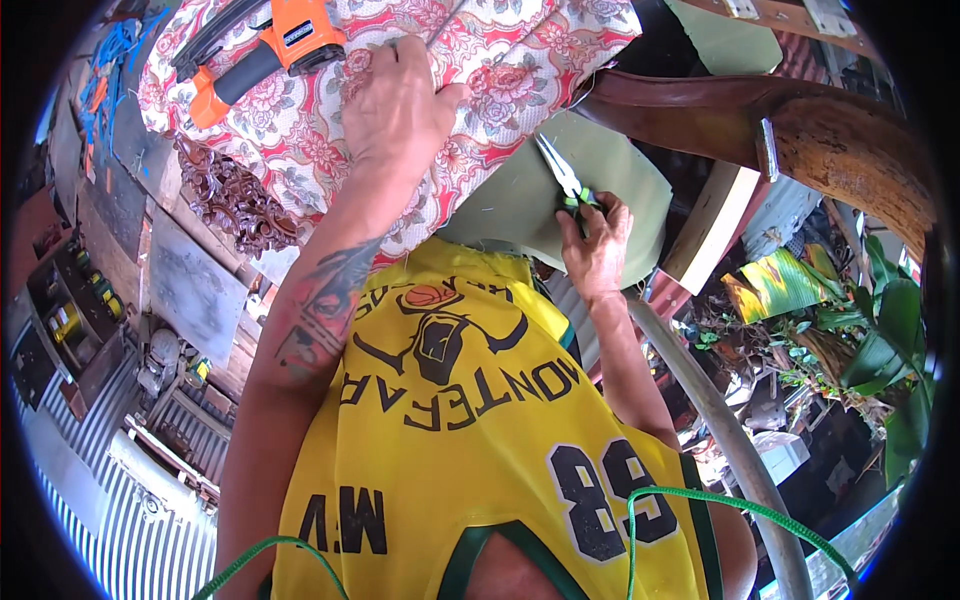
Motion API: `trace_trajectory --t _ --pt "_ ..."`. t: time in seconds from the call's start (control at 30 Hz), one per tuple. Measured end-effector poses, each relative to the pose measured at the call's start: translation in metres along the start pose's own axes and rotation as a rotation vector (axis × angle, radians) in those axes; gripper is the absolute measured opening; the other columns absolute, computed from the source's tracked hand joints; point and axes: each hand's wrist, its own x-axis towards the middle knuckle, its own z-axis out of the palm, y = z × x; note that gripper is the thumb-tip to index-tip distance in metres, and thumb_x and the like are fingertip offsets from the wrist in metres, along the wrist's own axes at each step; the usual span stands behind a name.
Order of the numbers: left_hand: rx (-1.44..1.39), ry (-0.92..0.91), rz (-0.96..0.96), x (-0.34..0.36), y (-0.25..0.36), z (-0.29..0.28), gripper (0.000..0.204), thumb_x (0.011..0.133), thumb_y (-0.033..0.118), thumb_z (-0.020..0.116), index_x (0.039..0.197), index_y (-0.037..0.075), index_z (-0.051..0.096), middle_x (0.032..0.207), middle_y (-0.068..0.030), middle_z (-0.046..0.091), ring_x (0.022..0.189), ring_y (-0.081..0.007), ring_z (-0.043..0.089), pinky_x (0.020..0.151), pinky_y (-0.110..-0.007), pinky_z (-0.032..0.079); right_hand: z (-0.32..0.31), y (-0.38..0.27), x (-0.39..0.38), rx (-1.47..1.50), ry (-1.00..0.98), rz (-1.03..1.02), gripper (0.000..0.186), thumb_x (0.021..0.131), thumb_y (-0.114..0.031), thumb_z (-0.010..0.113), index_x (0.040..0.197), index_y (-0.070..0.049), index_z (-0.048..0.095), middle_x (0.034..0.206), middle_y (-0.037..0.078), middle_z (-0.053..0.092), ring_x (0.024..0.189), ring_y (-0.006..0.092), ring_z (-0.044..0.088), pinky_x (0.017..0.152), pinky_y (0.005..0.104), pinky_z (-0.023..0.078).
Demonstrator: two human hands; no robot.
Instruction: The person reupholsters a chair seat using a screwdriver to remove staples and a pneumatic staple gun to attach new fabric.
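My left hand (397, 105) presses flat on a red and white floral fabric cushion (480, 60), fingers closed over its upper edge. My right hand (597, 240) grips green-handled pliers (562, 178), whose jaws point up-left onto the pale green underside panel (610, 175) beneath the cushion's edge. An orange and black power tool (270, 50) lies on the fabric to the left of my left hand.
A curved dark wooden chair arm (800, 125) runs at the upper right. Carved dark wood (230, 195) shows under the cushion at left. A grey pipe (720, 420) slants at lower right, and green plants (880, 330) fill the right side. Corrugated metal (120, 480) lies lower left.
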Motion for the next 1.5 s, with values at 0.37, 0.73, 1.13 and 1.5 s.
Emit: trace_trajectory --t 0.37,0.73,1.13,1.5 --pt "-0.026 -0.054 -0.059 -0.007 0.007 -0.002 0.046 0.084 0.029 0.086 0.116 0.008 0.059 0.117 -0.0138 0.067 0.105 -0.0382 0.071 0.084 -0.05 0.057 0.01 -0.011 0.005 -0.02 0.081 -0.004 0.026 0.082 -0.022 0.084 0.093 0.0 0.075 0.124 0.015 0.063 0.116 0.0348 0.056 0.101 0.0457 0.045" --pt "0.001 0.062 -0.07 -0.025 -0.007 0.005 0.051 0.082 0.045 0.086 0.114 0.012 0.063 0.113 -0.0112 0.068 0.093 -0.0309 0.073 0.077 -0.047 0.059 0.005 -0.009 0.012 -0.024 0.028 -0.075 0.026 0.081 -0.022 0.085 0.091 -0.001 0.072 0.122 0.015 0.063 0.113 0.0357 0.055 0.1 0.0465 0.045" --pt "0.049 0.058 -0.104 -0.02 -0.019 -0.004 0.065 0.083 0.054 0.083 0.125 0.011 0.06 0.122 -0.0164 0.064 0.096 -0.0395 0.074 0.078 -0.05 0.06 -0.003 -0.02 0.014 0.055 0.21 -0.254 0.024 0.082 -0.01 0.085 0.102 -0.004 0.074 0.117 0.014 0.066 0.105 0.034 0.062 0.093 0.0442 0.05" --pt "-0.216 0.111 -0.272 -0.103 -0.071 0.006 0.07 0.078 0.046 0.089 0.128 0.01 0.057 0.118 -0.015 0.065 0.101 -0.0419 0.07 0.082 -0.052 0.057 -0.009 -0.12 0.102 0.137 0.021 -0.879 0.03 0.084 -0.006 0.075 0.113 0.0 0.072 0.121 0.012 0.067 0.115 0.033 0.062 0.103 0.047 0.05"
